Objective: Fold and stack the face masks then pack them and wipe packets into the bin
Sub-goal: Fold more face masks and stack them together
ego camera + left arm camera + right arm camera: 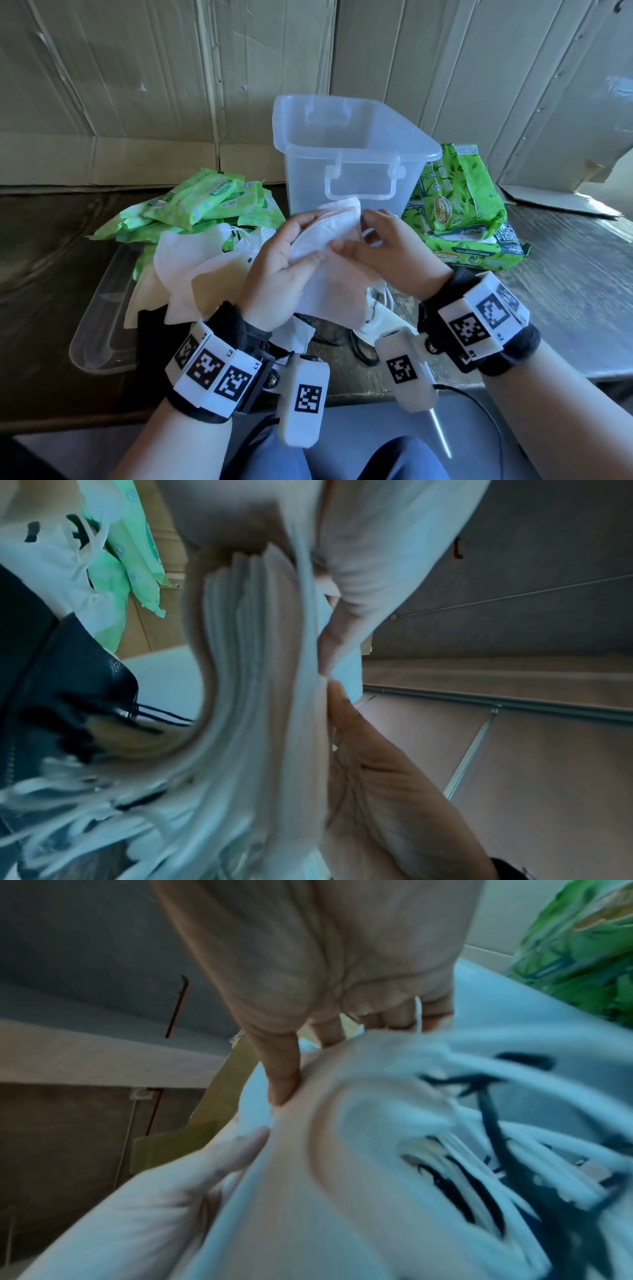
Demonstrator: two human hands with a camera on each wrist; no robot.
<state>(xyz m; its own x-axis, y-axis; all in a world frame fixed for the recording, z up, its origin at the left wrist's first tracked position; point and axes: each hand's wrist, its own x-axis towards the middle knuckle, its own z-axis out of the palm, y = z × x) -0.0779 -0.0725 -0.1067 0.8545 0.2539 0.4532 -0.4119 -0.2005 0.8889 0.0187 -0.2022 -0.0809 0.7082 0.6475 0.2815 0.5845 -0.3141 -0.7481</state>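
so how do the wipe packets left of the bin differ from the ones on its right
The left packets are smaller and pale green, heaped loosely and overlapping. The right packets are bigger and darker, with a leaf print, stacked against the bin. Both sets are green Sanicare packs, still outside the bin.

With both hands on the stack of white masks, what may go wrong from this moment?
1. The stack of folded white face masks, held between the left hand and right hand, may fan apart; its layers already splay in the left wrist view.
2. Loose ear loops hanging below may snag the unfolded masks on the table.
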